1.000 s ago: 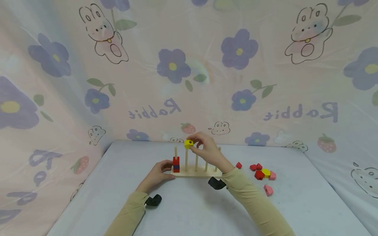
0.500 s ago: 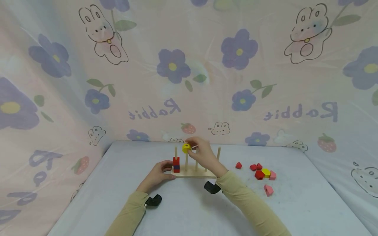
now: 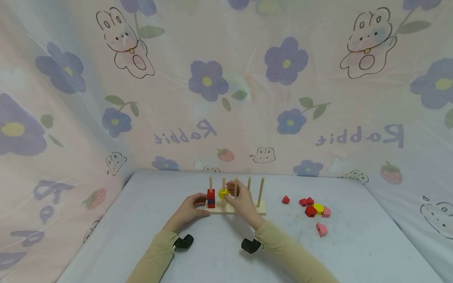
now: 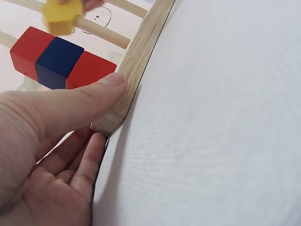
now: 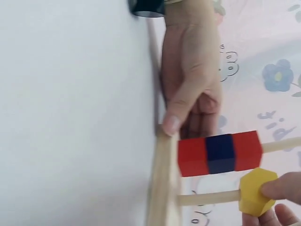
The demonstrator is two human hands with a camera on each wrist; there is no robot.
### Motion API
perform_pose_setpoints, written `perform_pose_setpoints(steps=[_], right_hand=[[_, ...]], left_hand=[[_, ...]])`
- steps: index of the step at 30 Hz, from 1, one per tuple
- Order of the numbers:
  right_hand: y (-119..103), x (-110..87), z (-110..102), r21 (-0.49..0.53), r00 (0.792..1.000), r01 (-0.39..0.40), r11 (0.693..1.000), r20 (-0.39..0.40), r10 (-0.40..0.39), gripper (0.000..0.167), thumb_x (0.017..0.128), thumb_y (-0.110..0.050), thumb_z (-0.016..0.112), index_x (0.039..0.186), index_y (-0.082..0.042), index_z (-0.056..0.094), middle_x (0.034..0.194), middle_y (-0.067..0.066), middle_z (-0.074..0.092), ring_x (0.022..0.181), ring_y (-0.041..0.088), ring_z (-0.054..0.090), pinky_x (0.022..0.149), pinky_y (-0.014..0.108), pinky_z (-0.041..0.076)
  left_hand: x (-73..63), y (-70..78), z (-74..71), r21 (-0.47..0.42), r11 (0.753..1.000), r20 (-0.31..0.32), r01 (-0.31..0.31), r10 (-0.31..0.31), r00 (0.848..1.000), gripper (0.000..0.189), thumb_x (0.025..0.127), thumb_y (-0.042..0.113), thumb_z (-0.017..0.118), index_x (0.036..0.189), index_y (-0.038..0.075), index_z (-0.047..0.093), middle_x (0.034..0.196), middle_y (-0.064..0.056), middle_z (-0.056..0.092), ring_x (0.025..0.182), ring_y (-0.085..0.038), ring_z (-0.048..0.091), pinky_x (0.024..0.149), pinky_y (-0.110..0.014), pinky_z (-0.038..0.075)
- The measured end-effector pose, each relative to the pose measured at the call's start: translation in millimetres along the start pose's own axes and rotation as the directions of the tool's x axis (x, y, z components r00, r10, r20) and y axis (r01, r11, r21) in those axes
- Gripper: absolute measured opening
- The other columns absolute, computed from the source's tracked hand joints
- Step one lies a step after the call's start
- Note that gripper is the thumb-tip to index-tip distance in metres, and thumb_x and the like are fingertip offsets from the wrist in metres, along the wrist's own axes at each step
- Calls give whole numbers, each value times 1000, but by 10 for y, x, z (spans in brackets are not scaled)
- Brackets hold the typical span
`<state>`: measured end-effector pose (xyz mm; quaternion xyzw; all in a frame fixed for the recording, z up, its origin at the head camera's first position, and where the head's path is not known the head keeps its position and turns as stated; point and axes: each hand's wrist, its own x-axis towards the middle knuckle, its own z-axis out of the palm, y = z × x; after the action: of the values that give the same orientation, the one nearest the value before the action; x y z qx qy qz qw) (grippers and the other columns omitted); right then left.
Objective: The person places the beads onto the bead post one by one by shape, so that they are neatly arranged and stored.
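The left hand (image 4: 44, 117) grips one end of the wooden base (image 4: 141, 52), its thumb resting on the edge. Just above the thumb, a red block (image 4: 91, 69), a blue block (image 4: 59, 56) and a second red block (image 4: 32, 49) sit touching in a row on a peg (image 4: 5, 40). The neighbouring rod (image 4: 106, 34) runs through a yellow block (image 4: 61, 19), touched by the partly visible right hand (image 4: 92, 4)

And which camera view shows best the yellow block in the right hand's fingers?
The right wrist view: the yellow block looks large there, on its peg, with the fingers covering only part. The left wrist view shows it blurred at the top edge; the head view shows it small, with the peg's tip above.
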<state>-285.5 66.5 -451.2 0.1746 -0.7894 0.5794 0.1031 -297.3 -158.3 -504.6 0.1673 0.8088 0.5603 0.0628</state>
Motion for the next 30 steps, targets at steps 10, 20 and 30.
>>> perform_pose_setpoints(steps=[10,20,30], right_hand=[[246,-105,64,-36,997,-47,998,51,49,30,79,8,68,107,6,61,99,16,64,93,31,61,83,43,54],[242,-210,-19,-97,997,-23,995,65,29,47,79,5,69,123,6,53,115,20,62,108,35,58,93,46,49],[9,-543,-407,-163,998,3,987,65,7,58,78,6,73,131,-1,51,122,18,59,110,34,57,94,50,47]], left_hand=[[-22,10,1,-11,1000,3,1,-1,1000,57,77,3,79,128,1,53,127,-14,55,115,-29,55,98,-38,47],[-143,309,-5,-40,999,9,-10,11,1000,53,78,-3,76,126,-5,53,125,-19,55,113,-35,55,98,-45,46],[-31,48,4,-36,999,2,11,-10,1000,58,77,1,78,129,0,52,129,-16,54,116,-31,54,98,-41,47]])
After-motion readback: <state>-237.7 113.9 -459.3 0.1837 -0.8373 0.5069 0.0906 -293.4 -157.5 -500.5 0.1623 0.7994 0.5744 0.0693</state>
